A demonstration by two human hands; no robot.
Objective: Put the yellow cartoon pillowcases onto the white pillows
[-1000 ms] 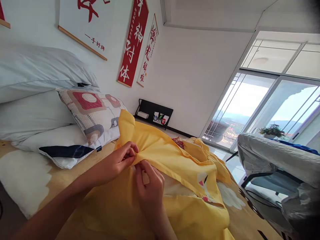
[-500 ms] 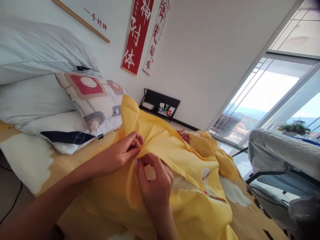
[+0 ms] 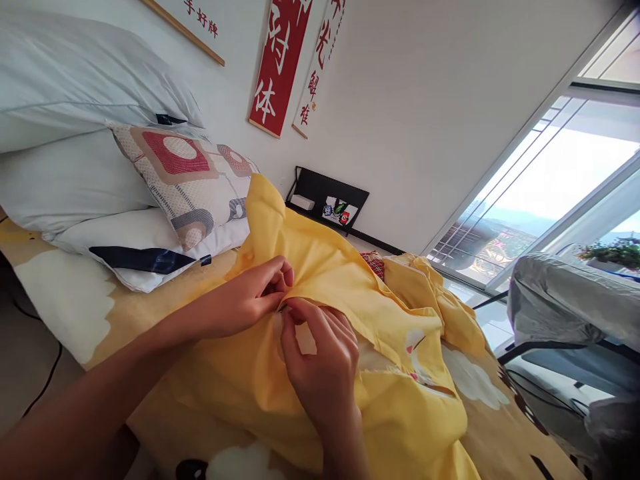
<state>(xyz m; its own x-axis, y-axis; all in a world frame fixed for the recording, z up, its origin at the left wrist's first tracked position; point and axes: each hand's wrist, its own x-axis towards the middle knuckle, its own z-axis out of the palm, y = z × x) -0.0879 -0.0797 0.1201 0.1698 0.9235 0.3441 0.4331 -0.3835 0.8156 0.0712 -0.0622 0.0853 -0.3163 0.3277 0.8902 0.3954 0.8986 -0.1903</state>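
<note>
A large yellow fabric cover (image 3: 320, 260), like a pillowcase, lies rumpled across the bed with a long slit along its side. Frayed threads and a pale strip show at the slit's right end. My left hand (image 3: 265, 290) is closed, pinching the cover's fabric at the slit's left end. Right beside it, my right hand (image 3: 325, 347) has thumb and forefinger pressed together at the slit's edge. A tiny dark piece (image 3: 284, 308), which looks like a zipper pull, shows at those fingertips. The fingers partly hide it.
The bed sheet (image 3: 65, 300) is tan with white cloud shapes. White pillows (image 3: 75, 173) and a patterned cushion (image 3: 185, 180) are piled at the left. More yellow cloth (image 3: 425, 287) lies behind the cover. A plastic-covered chair (image 3: 565, 300) stands at the right, near the window; a black shelf (image 3: 330, 193) is beyond.
The view has shifted slightly, so the room sits a little differently in frame. Both hands keep their pinch at the slit; the dark piece at my right fingertips is now visible.
</note>
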